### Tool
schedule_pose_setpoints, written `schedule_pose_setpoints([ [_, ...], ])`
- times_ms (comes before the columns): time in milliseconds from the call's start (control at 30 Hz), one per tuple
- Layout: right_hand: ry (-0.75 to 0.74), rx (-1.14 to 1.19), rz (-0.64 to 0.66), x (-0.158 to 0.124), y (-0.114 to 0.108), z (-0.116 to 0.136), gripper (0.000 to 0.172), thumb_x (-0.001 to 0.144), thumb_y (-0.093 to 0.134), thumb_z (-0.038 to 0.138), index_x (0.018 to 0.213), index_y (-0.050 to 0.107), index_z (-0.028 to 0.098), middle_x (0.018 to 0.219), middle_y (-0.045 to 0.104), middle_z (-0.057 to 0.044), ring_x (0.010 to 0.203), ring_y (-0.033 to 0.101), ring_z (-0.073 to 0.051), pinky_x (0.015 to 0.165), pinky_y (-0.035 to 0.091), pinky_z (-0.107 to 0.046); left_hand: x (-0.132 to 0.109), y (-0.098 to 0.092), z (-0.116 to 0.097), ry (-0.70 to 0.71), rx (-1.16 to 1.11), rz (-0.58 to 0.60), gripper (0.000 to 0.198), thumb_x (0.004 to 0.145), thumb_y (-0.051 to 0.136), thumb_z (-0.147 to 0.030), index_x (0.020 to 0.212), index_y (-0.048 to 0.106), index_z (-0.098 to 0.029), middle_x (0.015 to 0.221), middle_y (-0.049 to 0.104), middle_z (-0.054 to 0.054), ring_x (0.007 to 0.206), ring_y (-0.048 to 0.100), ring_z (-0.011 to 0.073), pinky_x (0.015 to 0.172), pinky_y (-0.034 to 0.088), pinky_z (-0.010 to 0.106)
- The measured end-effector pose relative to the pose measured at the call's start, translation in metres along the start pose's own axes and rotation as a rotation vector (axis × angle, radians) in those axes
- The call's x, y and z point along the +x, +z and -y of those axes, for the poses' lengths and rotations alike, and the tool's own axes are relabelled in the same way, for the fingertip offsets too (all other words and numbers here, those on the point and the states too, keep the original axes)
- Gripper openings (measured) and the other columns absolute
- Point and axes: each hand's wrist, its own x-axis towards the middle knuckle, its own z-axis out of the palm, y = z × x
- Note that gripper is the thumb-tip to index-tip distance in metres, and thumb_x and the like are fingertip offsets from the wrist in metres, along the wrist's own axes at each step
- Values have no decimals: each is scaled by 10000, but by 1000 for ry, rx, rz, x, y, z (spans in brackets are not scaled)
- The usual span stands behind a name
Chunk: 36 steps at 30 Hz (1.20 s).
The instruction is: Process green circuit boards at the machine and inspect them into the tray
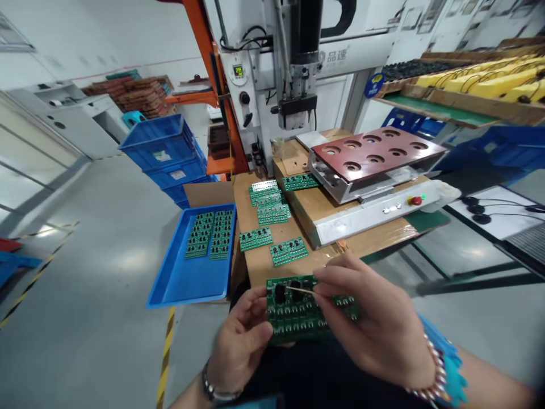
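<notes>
Circuit board (298, 319) is held right of the blue tray (183, 282), left hand (238, 341) gripping one end. Right hand (374, 318) pinches a thin stick (300, 290), tip by the black parts (280, 293). Step looks like touch-up or checking; next move likely calls for steady, light stick control.

Brown tabletop (258, 269), overlapping pile of green circuit boards (272, 213); two single boards (289, 251) nearer, side by side

At left, stacked blue plastic crates (158, 149) and yellow-and-black striped tape (165, 353) on grey floor (106, 307); at upper right, rectangular yellow blocks (494, 86) beside small black parts (415, 70).
</notes>
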Motion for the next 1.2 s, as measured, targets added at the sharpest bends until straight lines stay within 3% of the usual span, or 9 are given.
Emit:
schedule_pose_setpoints([
  [700,-71,67,65,-1,9,0,372,728,505,-31,1064,514,128,838,582,-54,749,503,-129,619,484,-250,0,-5,3,-3,1,33,379,683,739,-182,1040,682,-295,942,735,28,873,665,217,710,565,295],
  [1200,-27,23,80,-6,6,-2,398,730,511,-27,1090,508,142,838,558,-53,786,519,-137,645,482,-248,1,-7,4,-17,-16,-18,379,664,753,-189,1015,693,-316,924,744,15,808,684,211,643,584,283],
])
